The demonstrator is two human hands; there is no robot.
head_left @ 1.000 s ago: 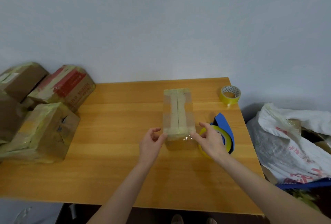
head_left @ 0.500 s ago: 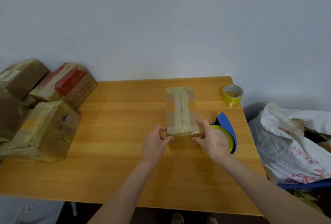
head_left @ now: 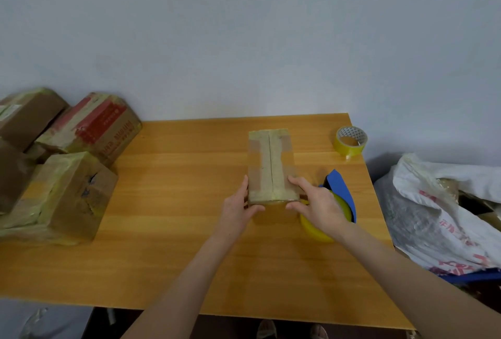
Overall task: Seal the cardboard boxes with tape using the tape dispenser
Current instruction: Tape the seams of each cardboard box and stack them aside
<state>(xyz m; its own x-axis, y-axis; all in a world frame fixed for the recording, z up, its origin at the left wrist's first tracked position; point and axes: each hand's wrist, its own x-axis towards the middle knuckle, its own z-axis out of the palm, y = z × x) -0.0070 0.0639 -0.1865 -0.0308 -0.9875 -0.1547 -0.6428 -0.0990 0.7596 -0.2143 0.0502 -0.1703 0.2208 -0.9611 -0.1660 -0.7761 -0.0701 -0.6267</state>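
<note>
at the near end, left hand (head_left: 238, 207) curled round the left corner of the small box (head_left: 271, 165), thumb up along its side; right hand (head_left: 318, 204) clamped on the right corner, fingers over the top, thumb on the front face. nothing else held in either.

set flat on the table (head_left: 176, 203), about mid-width, long side running away, top seam already taped with strips across it.

probably bedding the tape end over the near edge, or readying a turn. press firmly along that edge, then smooth outward from the seam to chase out bubbles. lift squarely with both hands if turning, never by one corner.

just right of the box, partly behind the right hand: blue tape dispenser (head_left: 342, 189) with its yellow roll, close enough to knock, so mind the wrist.

further back right, spare tape roll (head_left: 351, 140). far left, taped boxes (head_left: 67, 192) piled together.
</note>
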